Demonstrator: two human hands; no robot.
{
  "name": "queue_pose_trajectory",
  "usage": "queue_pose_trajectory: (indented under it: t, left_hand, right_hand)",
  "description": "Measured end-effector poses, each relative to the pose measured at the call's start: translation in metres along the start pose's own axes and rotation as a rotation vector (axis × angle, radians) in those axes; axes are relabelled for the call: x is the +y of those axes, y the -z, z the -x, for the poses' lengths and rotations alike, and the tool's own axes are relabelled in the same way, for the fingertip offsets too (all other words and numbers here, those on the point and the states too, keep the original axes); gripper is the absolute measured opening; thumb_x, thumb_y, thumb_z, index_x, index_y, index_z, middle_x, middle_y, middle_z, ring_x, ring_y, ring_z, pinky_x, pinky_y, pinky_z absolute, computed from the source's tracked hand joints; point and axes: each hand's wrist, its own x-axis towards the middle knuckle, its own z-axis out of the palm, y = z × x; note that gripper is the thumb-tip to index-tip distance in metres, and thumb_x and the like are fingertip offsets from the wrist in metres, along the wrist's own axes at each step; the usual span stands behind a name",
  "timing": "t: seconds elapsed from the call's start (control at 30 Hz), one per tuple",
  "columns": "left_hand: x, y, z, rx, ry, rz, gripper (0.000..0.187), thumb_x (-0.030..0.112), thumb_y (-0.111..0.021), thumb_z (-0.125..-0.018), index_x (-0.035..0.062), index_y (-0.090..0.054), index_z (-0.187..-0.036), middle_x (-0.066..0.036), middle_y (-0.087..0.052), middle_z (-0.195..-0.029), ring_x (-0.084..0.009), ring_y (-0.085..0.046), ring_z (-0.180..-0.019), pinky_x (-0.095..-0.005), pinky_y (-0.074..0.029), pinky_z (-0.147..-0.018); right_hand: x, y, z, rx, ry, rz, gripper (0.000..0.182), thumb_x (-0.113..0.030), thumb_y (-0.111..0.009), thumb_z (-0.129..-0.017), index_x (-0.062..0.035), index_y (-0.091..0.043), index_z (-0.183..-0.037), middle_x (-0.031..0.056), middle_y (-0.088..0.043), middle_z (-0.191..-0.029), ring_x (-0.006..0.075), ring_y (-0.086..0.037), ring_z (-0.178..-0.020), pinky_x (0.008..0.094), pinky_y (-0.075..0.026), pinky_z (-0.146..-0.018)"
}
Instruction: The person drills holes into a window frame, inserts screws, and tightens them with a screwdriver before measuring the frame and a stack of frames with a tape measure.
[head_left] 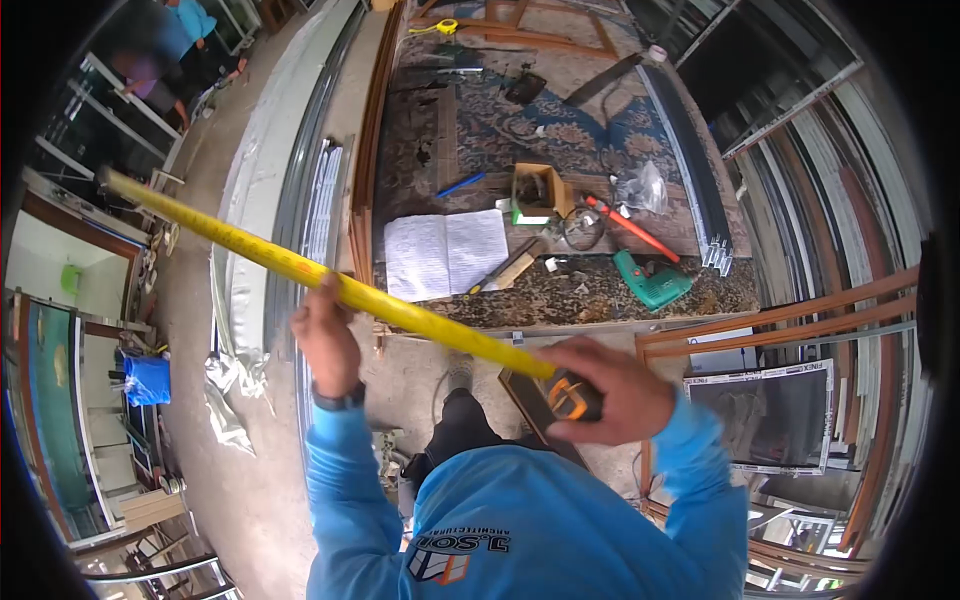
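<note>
A tape measure (pixel 572 396) with a black and orange case sits in my right hand (pixel 630 392), fingers wrapped around it. Its yellow blade (pixel 430 325) is pulled far out, slanting up to the left past the workbench's front edge. My left hand (pixel 328 345) grips the blade partway along, with its fingertips at the blade's edge. Beyond my hands, an open notebook (pixel 448 252) with handwriting lies on the bench near a utility knife (pixel 490 277). Towards the right are a green power tool (pixel 648 282) and a red marker-like stick (pixel 632 228).
The patterned bench top (pixel 540 310) also carries a small cardboard box (pixel 538 193), a blue pen (pixel 461 184), and another yellow tape measure (pixel 446 26). Long metal profiles (pixel 690 160) lie along its right side. Framed panels (pixel 760 415) stand at right. Other people (pixel 190 35) are at upper left.
</note>
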Motion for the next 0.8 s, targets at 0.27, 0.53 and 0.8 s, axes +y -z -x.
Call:
queue_pose_trajectory:
  t: [0.27,0.53,0.8]
  left_hand:
    - [-0.082,0.064,-0.183,0.015,0.355,0.289,0.020,0.027,-0.072,-0.101,0.0117,-0.064,-0.092,0.005,-0.046,-0.070,-0.0079,-0.040,-0.056,-0.0286,-0.037,-0.056]
    - [-0.174,0.061,-0.259,-0.008,0.651,0.458,0.015,0.027,-0.067,-0.104,0.0129,-0.063,-0.099,0.009,-0.046,-0.070,-0.0046,-0.040,-0.055,-0.0238,-0.036,-0.052]
    - [-0.246,0.070,-0.296,-0.037,0.820,0.406,0.018,0.029,-0.062,-0.106,0.0115,-0.063,-0.100,0.009,-0.047,-0.069,-0.0039,-0.040,-0.052,-0.0219,-0.035,-0.047]
  right_hand:
    - [-0.089,0.176,-0.123,-0.195,0.014,0.537,0.079,-0.020,-0.085,-0.075,-0.0050,-0.058,-0.148,0.0176,-0.064,-0.120,0.0308,-0.067,-0.107,0.0430,-0.056,-0.091]
    - [-0.183,0.246,-0.232,-0.164,0.004,0.991,0.069,-0.024,-0.078,-0.074,0.0001,-0.063,-0.137,0.0181,-0.057,-0.121,0.0312,-0.060,-0.112,0.0430,-0.051,-0.098]
    - [-0.231,0.216,-0.309,-0.262,-0.085,1.213,0.061,-0.025,-0.077,-0.078,0.0034,-0.064,-0.131,0.0162,-0.057,-0.105,0.0284,-0.057,-0.096,0.0446,-0.048,-0.085]
